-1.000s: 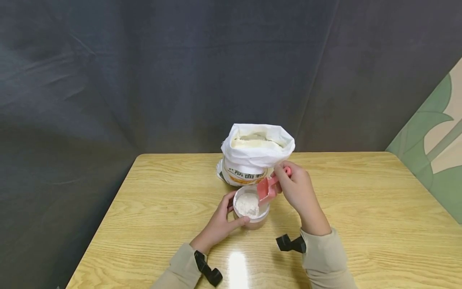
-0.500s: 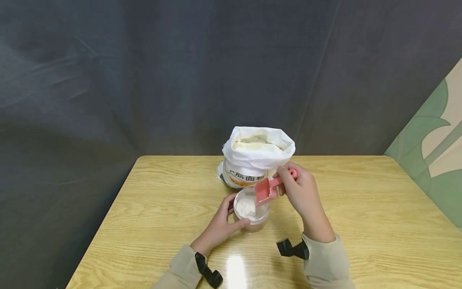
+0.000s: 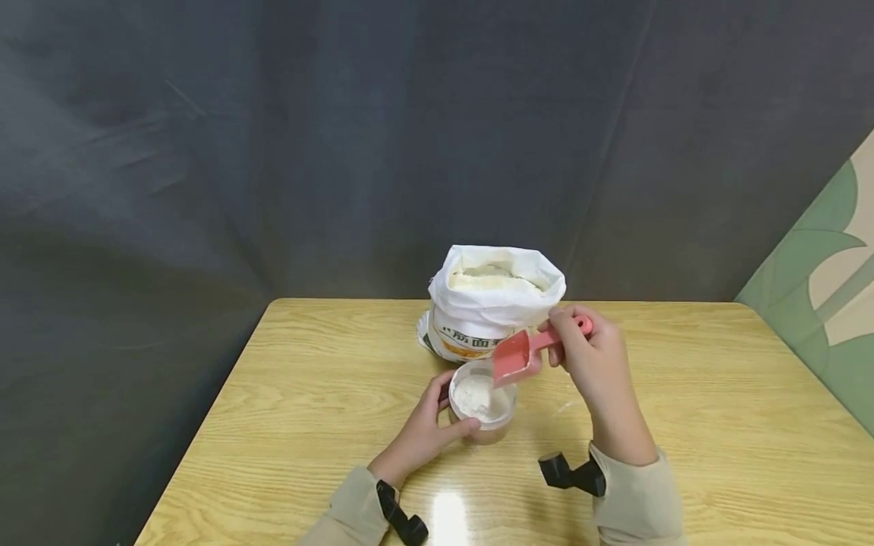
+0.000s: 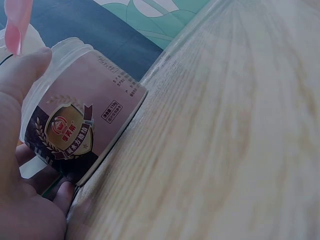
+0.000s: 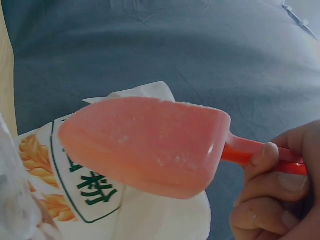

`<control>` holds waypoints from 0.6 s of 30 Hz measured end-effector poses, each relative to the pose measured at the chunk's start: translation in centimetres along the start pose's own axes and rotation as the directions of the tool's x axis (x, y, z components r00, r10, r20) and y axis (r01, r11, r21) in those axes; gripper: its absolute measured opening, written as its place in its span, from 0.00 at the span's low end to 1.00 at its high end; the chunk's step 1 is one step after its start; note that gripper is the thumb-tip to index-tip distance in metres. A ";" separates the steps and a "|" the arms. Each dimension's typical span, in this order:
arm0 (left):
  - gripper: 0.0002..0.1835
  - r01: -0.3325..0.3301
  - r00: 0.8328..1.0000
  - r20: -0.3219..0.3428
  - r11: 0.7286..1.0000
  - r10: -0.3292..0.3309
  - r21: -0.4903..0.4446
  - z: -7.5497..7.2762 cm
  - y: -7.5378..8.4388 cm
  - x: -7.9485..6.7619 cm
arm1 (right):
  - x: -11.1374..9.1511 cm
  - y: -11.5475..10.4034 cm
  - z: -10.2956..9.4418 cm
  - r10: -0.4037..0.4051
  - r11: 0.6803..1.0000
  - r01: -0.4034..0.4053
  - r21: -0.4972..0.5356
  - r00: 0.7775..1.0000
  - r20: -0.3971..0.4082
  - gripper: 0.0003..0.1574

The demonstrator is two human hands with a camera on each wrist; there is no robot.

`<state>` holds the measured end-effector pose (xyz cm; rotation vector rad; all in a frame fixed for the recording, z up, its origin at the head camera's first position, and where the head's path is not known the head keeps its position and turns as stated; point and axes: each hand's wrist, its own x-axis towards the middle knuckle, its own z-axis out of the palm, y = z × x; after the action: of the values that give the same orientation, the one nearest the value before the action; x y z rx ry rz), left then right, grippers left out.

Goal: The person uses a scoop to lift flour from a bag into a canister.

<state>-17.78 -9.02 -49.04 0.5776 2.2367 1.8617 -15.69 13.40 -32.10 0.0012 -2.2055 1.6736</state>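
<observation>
My left hand (image 3: 425, 436) grips a round plastic tub (image 3: 482, 431) on the table, thumb up at the rim and fingers round its far side. White flour (image 3: 478, 396) lies inside. In the left wrist view the tub's pink label (image 4: 100, 95) faces the camera. My right hand (image 3: 595, 356) pinches the handle of a pink scoop (image 3: 514, 359), whose tilted blade hangs over the tub's right rim. Traces of flour cling to the scoop, seen from its underside in the right wrist view. Just behind the tub stands an open white flour bag (image 3: 495, 303), its top folded outward.
The wooden table (image 3: 328, 379) runs up to a dark curtain (image 3: 410, 136) at the back. A patterned green panel (image 3: 826, 280) borders the right side. Black mounts sit on both wrists, the right one (image 3: 570, 474) sticking out over the table.
The scoop has risen slightly away from the tub and shifted a little right with my right hand. My left hand keeps its hold on the tub. The whole head view has shifted slightly.
</observation>
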 end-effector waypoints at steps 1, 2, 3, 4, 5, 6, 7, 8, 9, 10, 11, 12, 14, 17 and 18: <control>0.43 0.002 1.000 0.001 1.000 -0.002 -0.001 0.0 0.0 0.0 | 0.1 -0.1 -0.2 -0.005 1.000 0.005 0.005 1.000 -0.002 0.20; 0.43 0.005 1.000 0.002 1.000 -0.005 -0.003 0.0 0.0 0.0 | 0.1 -0.2 -0.3 -0.013 1.000 0.013 0.013 1.000 -0.003 0.21; 0.43 0.003 1.000 0.003 1.000 -0.003 -0.005 0.1 0.0 0.0 | 0.2 -0.3 -0.5 -0.021 1.000 0.021 0.016 1.000 -0.003 0.21; 0.43 0.004 1.000 0.003 1.000 -0.004 -0.005 0.0 0.0 0.0 | 0.3 -0.5 -0.6 -0.024 0.999 0.025 0.030 1.000 -0.003 0.21; 0.43 0.002 1.000 0.003 1.000 -0.002 -0.004 0.0 0.0 0.0 | 0.4 -0.8 -0.7 -0.032 0.998 0.032 0.048 0.999 -0.005 0.21; 0.43 0.000 1.000 0.003 1.000 0.000 -0.002 0.0 -0.1 0.0 | 0.5 -1.0 -0.8 -0.040 0.997 0.040 0.067 0.999 -0.007 0.21; 0.43 -0.001 1.000 0.003 1.000 0.001 -0.001 -0.1 -0.1 0.0 | 0.7 -1.3 -0.9 -0.051 0.995 0.052 0.090 0.999 -0.010 0.21; 0.43 -0.002 1.000 0.003 1.000 0.002 0.000 -0.1 -0.1 0.0 | 0.8 -1.6 -1.0 -0.061 0.991 0.063 0.117 0.998 -0.017 0.21; 0.42 -0.004 1.000 0.003 1.000 0.004 0.000 -0.1 -0.1 0.0 | 1.0 -1.9 -1.2 -0.070 0.987 0.073 0.145 0.997 -0.025 0.21; 0.42 -0.006 1.000 0.003 1.000 0.006 0.001 -0.1 -0.1 0.0 | 1.1 -2.2 -1.3 -0.080 0.980 0.085 0.180 0.996 -0.036 0.21; 0.42 -0.007 1.000 0.004 1.000 0.007 0.001 -0.1 -0.1 0.0 | 1.3 -2.5 -1.5 -0.091 0.973 0.100 0.210 0.995 -0.051 0.21; 0.42 -0.008 1.000 0.005 1.000 0.008 0.000 -0.1 -0.1 0.1 | 1.4 -2.7 -1.6 -0.103 0.965 0.116 0.237 0.992 -0.065 0.21; 0.42 -0.008 1.000 0.006 1.000 0.008 0.000 0.0 -0.1 0.1 | 1.7 -3.3 -1.9 -0.132 0.950 0.155 0.271 0.986 -0.102 0.21; 0.43 -0.005 1.000 0.008 1.000 0.005 0.003 0.0 0.0 0.1 | 2.3 -4.0 -2.3 -0.161 0.927 0.207 0.311 0.973 -0.167 0.21; 0.43 -0.005 1.000 0.007 1.000 0.005 0.003 0.0 0.0 0.1 | 2.5 -4.2 -2.4 -0.169 0.921 0.224 0.320 0.967 -0.190 0.21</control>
<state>-17.84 -8.99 -49.06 0.5891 2.2365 1.8558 -16.43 14.98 -26.90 0.1685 -1.7165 1.8454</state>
